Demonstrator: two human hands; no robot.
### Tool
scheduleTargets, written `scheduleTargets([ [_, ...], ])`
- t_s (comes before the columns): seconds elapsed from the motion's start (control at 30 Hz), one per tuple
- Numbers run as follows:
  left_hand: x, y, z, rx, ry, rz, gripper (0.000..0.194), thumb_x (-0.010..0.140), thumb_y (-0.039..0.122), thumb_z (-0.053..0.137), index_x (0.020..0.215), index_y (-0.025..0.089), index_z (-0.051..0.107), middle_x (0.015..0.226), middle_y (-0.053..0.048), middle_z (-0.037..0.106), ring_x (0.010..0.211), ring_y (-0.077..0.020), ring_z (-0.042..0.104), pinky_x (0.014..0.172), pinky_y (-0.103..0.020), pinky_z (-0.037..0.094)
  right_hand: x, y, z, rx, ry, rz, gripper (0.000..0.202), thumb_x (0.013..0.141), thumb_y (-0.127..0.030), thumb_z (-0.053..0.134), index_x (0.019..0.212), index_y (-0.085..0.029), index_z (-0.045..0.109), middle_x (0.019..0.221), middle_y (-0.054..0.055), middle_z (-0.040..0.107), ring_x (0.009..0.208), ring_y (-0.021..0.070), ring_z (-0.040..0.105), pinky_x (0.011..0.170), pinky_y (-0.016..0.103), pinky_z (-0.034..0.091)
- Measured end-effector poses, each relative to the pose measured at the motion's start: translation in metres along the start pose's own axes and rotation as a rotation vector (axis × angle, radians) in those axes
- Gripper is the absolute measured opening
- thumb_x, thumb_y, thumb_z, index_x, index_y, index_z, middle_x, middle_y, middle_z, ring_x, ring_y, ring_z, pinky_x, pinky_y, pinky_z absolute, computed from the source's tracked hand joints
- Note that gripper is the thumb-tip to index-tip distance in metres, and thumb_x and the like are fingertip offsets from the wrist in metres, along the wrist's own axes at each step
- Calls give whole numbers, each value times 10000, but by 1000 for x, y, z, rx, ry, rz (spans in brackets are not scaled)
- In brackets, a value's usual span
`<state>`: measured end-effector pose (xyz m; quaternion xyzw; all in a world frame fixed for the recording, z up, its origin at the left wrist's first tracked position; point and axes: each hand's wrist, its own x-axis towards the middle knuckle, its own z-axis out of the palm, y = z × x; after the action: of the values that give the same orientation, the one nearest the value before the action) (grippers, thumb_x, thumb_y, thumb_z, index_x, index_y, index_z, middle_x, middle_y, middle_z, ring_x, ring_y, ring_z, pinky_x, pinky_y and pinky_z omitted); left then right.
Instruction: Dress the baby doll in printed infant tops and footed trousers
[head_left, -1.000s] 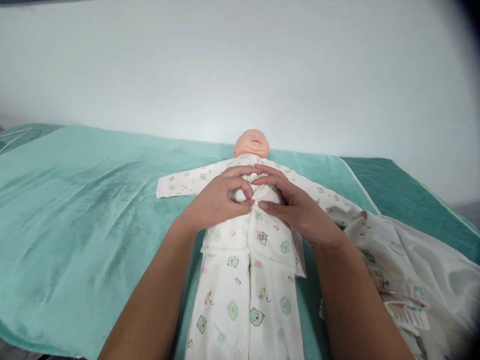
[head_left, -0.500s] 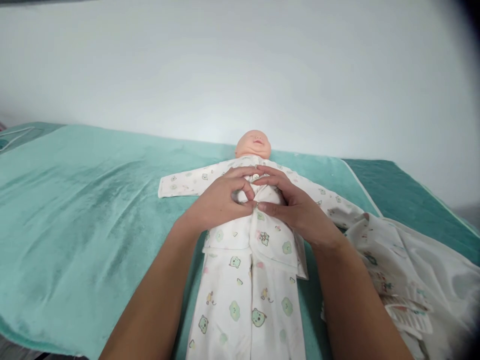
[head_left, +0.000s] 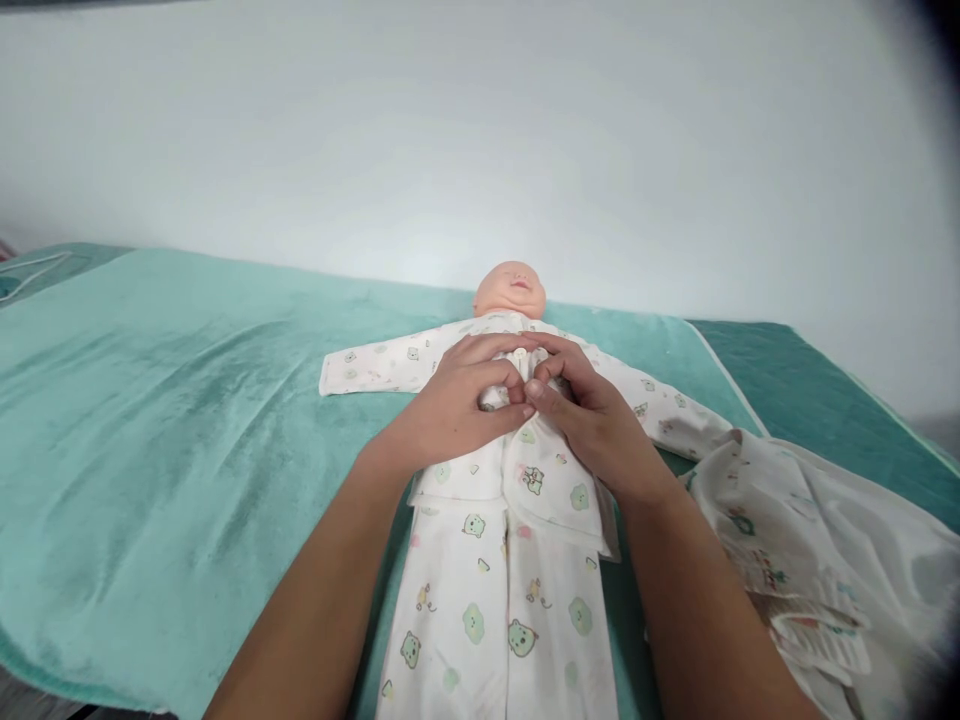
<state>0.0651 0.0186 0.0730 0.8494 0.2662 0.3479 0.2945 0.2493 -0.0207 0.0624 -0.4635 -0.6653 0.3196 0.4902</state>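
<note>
A baby doll [head_left: 510, 290] lies on its back in a white printed top [head_left: 551, 490] and matching trousers [head_left: 491, 620]. Both my hands meet over its chest. My left hand [head_left: 476, 395] pinches the front edge of the top with thumb and index finger. Against it, my right hand [head_left: 574, 395] grips the same front edge, its fingers bent and its thumb touching my left fingertips. A pale round button [head_left: 520, 354] shows between the hands, near the upper fingers. What lies between the fingertips is mostly hidden.
The doll rests on a light green blanket [head_left: 187, 400] over a darker green cover [head_left: 795, 370]. At the right lies a crumpled white printed cloth [head_left: 817, 500] with a clear plastic item on it. A white wall stands behind.
My right thumb has risen and its fingers have curled in closer to the left fingertips. The pinched cloth is gathered more tightly, and the gap between the hands is smaller.
</note>
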Motion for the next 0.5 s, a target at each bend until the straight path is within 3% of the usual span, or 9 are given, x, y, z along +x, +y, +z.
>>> scheduleTargets([
  [0.1, 1, 1, 7, 74, 59, -26, 43, 865, 237, 635, 902, 248, 617, 1443, -16, 545, 1388, -247, 445, 1166, -476, 366, 1, -2, 6, -43, 91, 21, 208, 896, -332, 665, 731, -234, 585, 1377, 6, 565, 1362, 226, 451, 1148, 440, 326],
  [0.2, 2, 1, 13, 142, 106, -93, 222, 851, 263, 648, 1067, 284, 599, 1488, -14, 488, 1409, -252, 422, 1170, -484, 363, 2, -2, 10, -40, 194, 66, 235, 846, -264, 677, 671, -211, 528, 1366, 12, 580, 1315, 241, 497, 1094, 432, 363],
  [0.33, 1, 1, 16, 202, 128, -128, 365, 882, 286, 603, 1243, 299, 547, 1523, -33, 442, 1439, -250, 384, 1185, -479, 349, 4, 3, 12, 69, 325, 150, 134, 758, -176, 656, 806, -227, 542, 1338, 13, 613, 1181, 225, 589, 982, 401, 441],
  [0.5, 1, 1, 16, 228, 164, -142, 164, 907, 246, 555, 1066, 271, 585, 1423, -20, 543, 1388, -230, 440, 1154, -450, 376, 7, 5, 13, 44, 471, 215, 256, 679, -125, 586, 909, -237, 610, 1116, 7, 681, 1013, 185, 628, 879, 336, 475],
])
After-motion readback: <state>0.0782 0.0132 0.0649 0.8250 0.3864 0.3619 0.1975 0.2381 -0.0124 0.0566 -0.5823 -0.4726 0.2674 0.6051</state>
